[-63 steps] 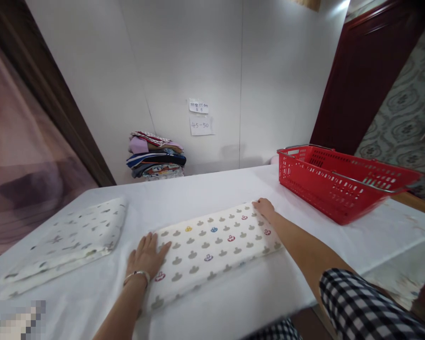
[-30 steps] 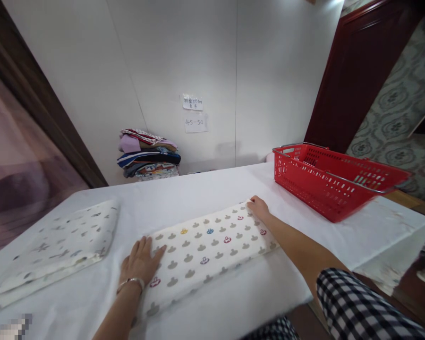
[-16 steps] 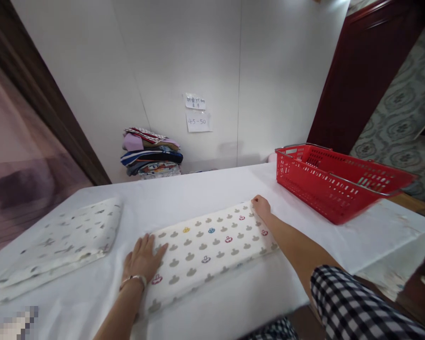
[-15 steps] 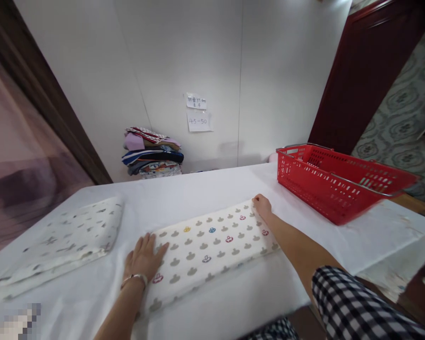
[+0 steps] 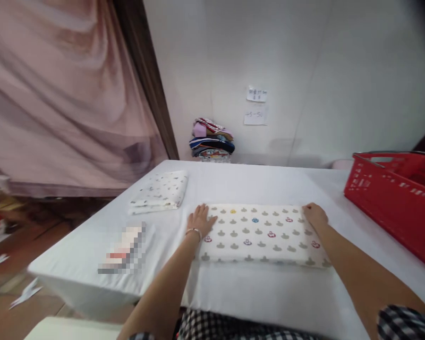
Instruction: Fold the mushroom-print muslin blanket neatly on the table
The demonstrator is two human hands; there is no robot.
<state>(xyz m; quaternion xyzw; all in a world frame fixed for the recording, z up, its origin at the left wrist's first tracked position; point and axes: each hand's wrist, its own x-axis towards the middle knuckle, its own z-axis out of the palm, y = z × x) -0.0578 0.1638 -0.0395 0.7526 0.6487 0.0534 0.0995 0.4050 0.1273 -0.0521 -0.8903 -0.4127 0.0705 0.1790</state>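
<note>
A white folded cloth [image 5: 260, 236] with grey and coloured mushroom prints lies lengthwise on the white-covered table [image 5: 230, 184]. On its left end my left hand [image 5: 200, 221] rests flat with fingers spread, a bracelet at the wrist. At the far right corner my right hand [image 5: 315, 215] is closed, its curled fingers gripping the cloth's edge; the fingertips are partly hidden. Left of my left hand lies a second folded white cloth [image 5: 161, 191] with small dark prints.
A red plastic basket [image 5: 393, 198] stands on the table at the right. Nearer the left edge lies a blurred-out flat item [image 5: 123, 248]. Behind the table is a stack of folded fabrics [image 5: 212, 141] against the wall. A pink curtain [image 5: 74, 94] hangs at the left.
My view has swung left, so the curtain and left table edge show more and the basket is cut off. Both hands keep their places on the mushroom-print cloth.
</note>
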